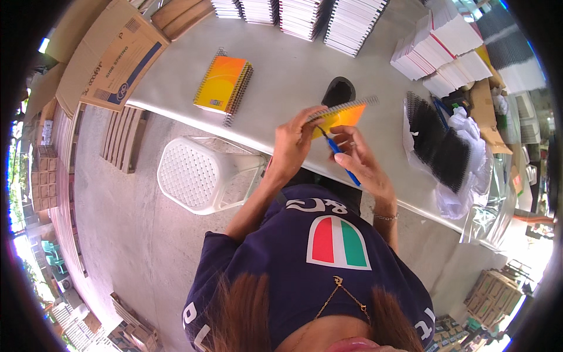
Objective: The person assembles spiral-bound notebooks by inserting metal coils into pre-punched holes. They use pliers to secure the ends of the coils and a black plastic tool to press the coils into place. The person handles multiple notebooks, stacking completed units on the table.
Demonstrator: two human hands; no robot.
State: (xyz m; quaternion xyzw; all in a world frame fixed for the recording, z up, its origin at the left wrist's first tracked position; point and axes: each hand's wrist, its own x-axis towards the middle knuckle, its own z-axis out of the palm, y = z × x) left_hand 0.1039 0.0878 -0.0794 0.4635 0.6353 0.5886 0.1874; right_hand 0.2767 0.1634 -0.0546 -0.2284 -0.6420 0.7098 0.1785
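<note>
My left hand (295,139) grips the left end of a spiral notebook (350,116) with a yellow and orange cover, held up above the table's near edge. The notebook's wire coil runs along its upper side and sticks out past the right end. My right hand (365,164) is closed around blue-handled pliers (336,146), whose jaws point at the notebook's left end, close to my left fingers. Whether the jaws touch the wire is too small to tell. Just beyond the notebook lies a dark, rounded object (339,92).
Yellow-orange spiral notebooks (223,85) are piled on the grey table (281,70). Several bound stacks (355,23) line its far side. Loose paper piles (437,47) and black coils (440,146) on crumpled wrapping occupy the right. A white stool (193,176) and cardboard box (114,58) are left.
</note>
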